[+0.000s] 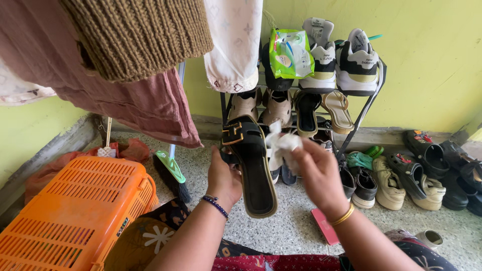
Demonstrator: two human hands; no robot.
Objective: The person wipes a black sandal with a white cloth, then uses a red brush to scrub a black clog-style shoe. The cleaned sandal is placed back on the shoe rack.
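Before rack (369,108): one sandal (251,165), one wipe (283,143), two hands.

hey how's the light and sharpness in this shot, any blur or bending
Head view: soft, even daylight, no glare; sandal in the left hand sharp; wipe and right hand slightly motion-soft; hanging clothes near the lens blurred; wide-angle bending of the shoe rack toward the edges.

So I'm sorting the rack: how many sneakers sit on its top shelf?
2. One white-and-black sneaker sits mid-shelf, beside the green wipes packet; the other sneaker is at the right end. The packet and hanging clothes may hide more at the left.
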